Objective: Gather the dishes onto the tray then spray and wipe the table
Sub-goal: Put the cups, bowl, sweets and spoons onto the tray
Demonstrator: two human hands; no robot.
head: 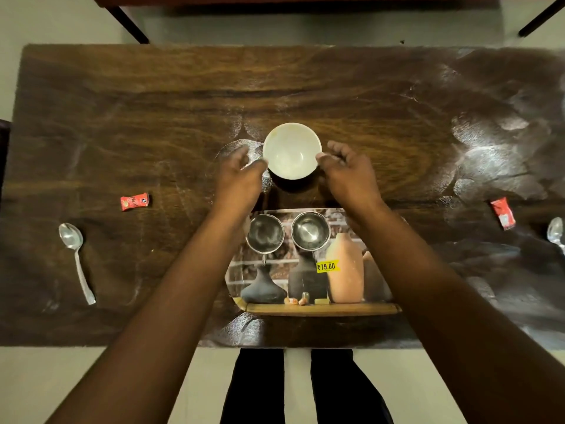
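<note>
**The white bowl [292, 151] is reached just beyond the tray [321, 309]**

Nearest, 2 steel cups [265, 234] are seen on the far part of the tray. Just past its far edge, the white bowl is flanked by the left hand [241, 175] and the right hand [348, 172], both equally near, thumbs at the rim. Whether it is grasped cannot be told. The tray lies straight back toward the person.

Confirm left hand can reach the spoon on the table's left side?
Probably, once it releases the white bowl: only open tabletop and a small red sachet lie between left hand and spoon.
</note>
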